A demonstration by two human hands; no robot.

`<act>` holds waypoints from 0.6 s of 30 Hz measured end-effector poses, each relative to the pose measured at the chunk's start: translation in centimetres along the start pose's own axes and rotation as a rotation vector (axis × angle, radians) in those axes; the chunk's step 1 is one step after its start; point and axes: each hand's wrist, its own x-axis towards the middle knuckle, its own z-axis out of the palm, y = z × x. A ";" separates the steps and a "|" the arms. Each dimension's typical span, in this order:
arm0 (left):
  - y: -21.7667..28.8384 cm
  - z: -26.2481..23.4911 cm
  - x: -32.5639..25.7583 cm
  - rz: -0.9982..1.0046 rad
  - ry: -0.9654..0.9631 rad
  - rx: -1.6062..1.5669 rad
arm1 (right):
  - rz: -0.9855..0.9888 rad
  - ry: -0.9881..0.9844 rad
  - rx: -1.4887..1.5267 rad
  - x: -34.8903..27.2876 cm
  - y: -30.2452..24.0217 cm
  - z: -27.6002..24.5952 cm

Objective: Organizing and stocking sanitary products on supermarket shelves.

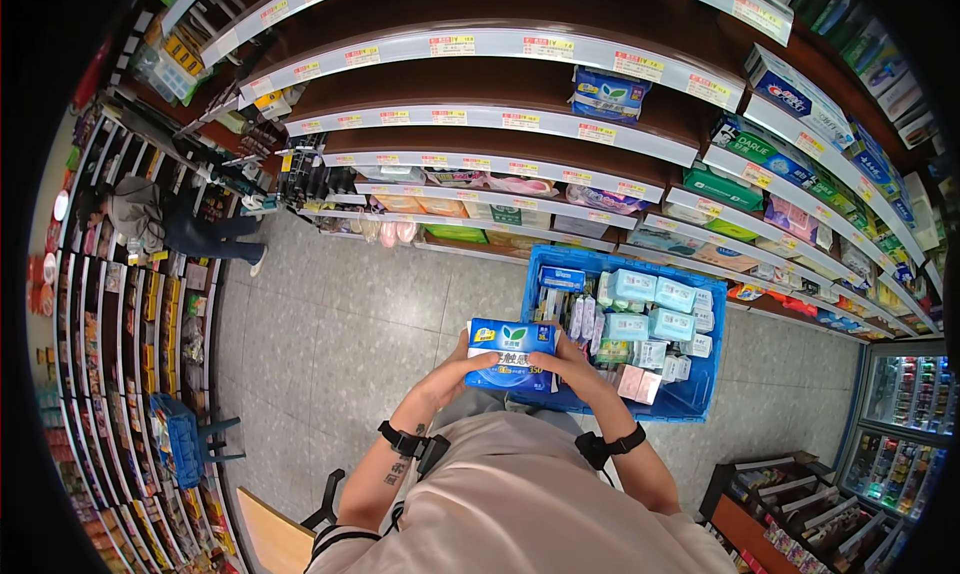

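Observation:
In front of my body I hold a blue soft package of sanitary pads (512, 339) with a green leaf mark, its front turned up toward me. My left hand (462, 366) grips its left side, thumb laid across the front. On the right side my right hand (563, 362) grips it the same way. Just beyond, to the right, stands a blue plastic crate (713, 379) on the floor, filled with several light-blue packs (672, 324), white packs and a pink pack (637, 383). A similar blue package (608, 94) sits on an upper shelf ahead.
Shelves with price labels (450, 117) curve across the front, with toothpaste boxes (765, 154) at the right. Another person (150, 214) stands at the far left by stocked shelves. A blue basket (175, 439) rests on a stool at left. Drink fridges (905, 394) stand at the right.

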 end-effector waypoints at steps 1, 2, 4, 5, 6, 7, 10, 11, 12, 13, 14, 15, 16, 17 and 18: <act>0.0 0.0 0.1 -0.010 0.001 -0.022 | -0.019 -0.006 -0.012 0.0 0.0 -0.1; 0.1 0.0 0.2 -0.020 0.002 -0.044 | -0.028 0.001 -0.018 -0.1 0.0 0.0; 0.1 -0.1 0.2 -0.030 -0.010 -0.084 | -0.043 0.014 -0.029 -0.3 -0.2 0.2; 0.0 -0.1 0.3 -0.030 -0.025 -0.101 | -0.044 0.013 -0.011 -0.4 -0.2 0.2; 0.0 -0.1 0.4 -0.029 -0.040 -0.118 | -0.047 0.011 0.007 -0.4 -0.2 0.2; -0.1 -0.2 0.4 -0.015 -0.038 -0.112 | -0.049 0.009 0.024 -0.5 -0.3 0.2; -0.4 -0.2 0.5 0.019 -0.031 -0.094 | -0.049 -0.016 0.030 -0.5 -0.4 0.0; -0.3 -0.1 0.4 0.028 -0.027 -0.087 | -0.090 0.007 0.031 -0.4 -0.1 0.0; -0.2 0.2 0.4 0.035 -0.025 -0.080 | -0.131 0.031 0.032 -0.4 0.2 0.1; 0.0 0.5 0.2 0.046 -0.021 -0.079 | -0.172 0.055 0.034 -0.4 0.3 0.1; 0.3 1.0 0.1 0.057 -0.017 -0.078 | -0.156 0.058 0.070 -0.3 0.3 0.0; 0.4 1.2 -0.1 0.068 -0.010 -0.078 | -0.139 0.057 0.106 -0.3 0.3 0.1; 0.1 0.9 0.0 0.071 -0.018 -0.074 | -0.121 0.056 0.141 -0.3 0.3 0.1; -0.3 0.4 0.2 0.075 -0.026 -0.070 | -0.125 0.052 0.137 -0.2 0.4 0.1; -0.5 0.2 0.3 0.073 -0.035 -0.066 | -0.126 0.052 0.136 -0.1 0.8 -0.1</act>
